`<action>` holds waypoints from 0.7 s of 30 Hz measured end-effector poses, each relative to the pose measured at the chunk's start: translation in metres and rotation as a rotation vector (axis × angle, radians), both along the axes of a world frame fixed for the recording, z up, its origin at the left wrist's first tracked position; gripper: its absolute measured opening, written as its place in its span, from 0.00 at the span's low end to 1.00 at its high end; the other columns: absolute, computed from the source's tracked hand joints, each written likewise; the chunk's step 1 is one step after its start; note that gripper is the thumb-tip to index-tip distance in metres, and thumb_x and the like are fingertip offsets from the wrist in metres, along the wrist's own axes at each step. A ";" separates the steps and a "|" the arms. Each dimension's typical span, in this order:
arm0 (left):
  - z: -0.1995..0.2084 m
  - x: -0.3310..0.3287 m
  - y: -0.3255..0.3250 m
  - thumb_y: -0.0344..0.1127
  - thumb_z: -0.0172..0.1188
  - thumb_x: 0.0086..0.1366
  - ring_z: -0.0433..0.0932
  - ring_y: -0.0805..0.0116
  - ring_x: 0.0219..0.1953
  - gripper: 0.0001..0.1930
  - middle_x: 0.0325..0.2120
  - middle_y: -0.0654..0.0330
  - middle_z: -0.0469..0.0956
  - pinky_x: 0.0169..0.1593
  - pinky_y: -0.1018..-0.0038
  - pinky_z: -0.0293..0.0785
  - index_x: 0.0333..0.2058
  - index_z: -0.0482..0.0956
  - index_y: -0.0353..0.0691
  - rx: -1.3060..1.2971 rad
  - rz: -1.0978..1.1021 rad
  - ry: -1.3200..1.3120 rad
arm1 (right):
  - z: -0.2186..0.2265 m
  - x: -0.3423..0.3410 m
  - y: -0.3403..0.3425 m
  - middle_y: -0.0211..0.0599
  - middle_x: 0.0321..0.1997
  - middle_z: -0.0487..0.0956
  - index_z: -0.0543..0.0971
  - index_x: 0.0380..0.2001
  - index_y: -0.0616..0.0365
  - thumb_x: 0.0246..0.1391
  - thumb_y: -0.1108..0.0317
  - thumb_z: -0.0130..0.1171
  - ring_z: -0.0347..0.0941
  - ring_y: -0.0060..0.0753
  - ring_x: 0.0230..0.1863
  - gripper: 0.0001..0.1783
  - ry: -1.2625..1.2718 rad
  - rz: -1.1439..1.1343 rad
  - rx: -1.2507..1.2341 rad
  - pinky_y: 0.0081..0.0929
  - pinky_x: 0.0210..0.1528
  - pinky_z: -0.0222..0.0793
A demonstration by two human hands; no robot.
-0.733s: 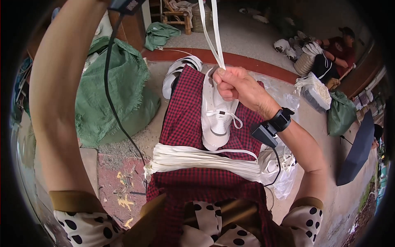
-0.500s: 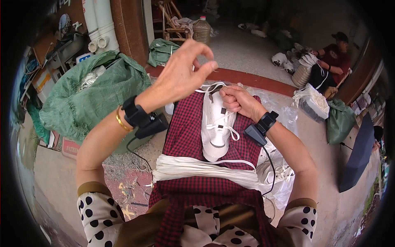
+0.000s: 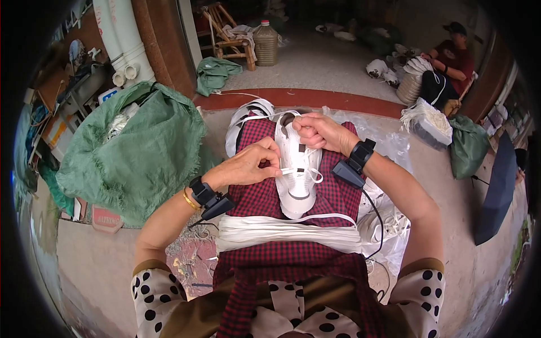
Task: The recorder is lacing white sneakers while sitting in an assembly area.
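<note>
A white lace-up sneaker (image 3: 298,200) lies on my lap over a red-and-black checked apron (image 3: 251,200), its toe pointing toward me. My left hand (image 3: 248,161) pinches a white shoelace (image 3: 287,170) at the left side of the shoe, near the lower eyelets. Over the upper part of the sneaker, my right hand (image 3: 327,134) is closed, its fingertips at a stretch of lace by the shoe's opening. A loop of lace hangs on the right side of the toe end. Across my lap lies a thick bundle of white laces (image 3: 287,235).
At the left stands a big green woven sack (image 3: 129,152). More white shoes (image 3: 380,225) lie on plastic wrap at my right, and another shoe (image 3: 239,127) beyond my knee. Dark cables hang from both wrist devices. A seated person (image 3: 453,62) works at the back right.
My left hand has come down from above the shoe's far end to its left side and now pinches lace there. My right hand stays near the upper part.
</note>
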State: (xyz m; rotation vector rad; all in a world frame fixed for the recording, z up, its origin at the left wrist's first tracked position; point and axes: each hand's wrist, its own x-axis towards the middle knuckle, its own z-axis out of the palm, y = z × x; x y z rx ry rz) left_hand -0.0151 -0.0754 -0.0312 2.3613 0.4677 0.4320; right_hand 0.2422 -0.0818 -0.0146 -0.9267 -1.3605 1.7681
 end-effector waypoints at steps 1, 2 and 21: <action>0.002 0.001 -0.001 0.35 0.69 0.60 0.71 0.68 0.43 0.10 0.42 0.63 0.70 0.44 0.71 0.70 0.28 0.78 0.36 -0.002 -0.009 -0.002 | 0.000 0.000 0.001 0.14 0.16 0.54 0.67 0.24 0.52 0.69 0.66 0.42 0.44 0.08 0.13 0.15 -0.021 0.015 0.008 0.14 0.12 0.38; 0.002 0.003 -0.003 0.35 0.69 0.59 0.73 0.66 0.41 0.10 0.39 0.63 0.73 0.44 0.70 0.70 0.29 0.78 0.36 0.001 0.032 -0.035 | 0.000 0.000 0.002 0.14 0.16 0.54 0.68 0.24 0.52 0.68 0.67 0.43 0.44 0.08 0.13 0.15 -0.041 0.029 0.016 0.14 0.12 0.37; -0.031 0.022 -0.055 0.22 0.62 0.59 0.81 0.59 0.34 0.08 0.35 0.53 0.81 0.38 0.69 0.78 0.38 0.80 0.33 0.234 0.105 -0.327 | 0.109 -0.034 0.016 0.17 0.14 0.55 0.69 0.26 0.55 0.70 0.56 0.41 0.48 0.12 0.15 0.20 -0.515 -0.246 0.836 0.19 0.17 0.44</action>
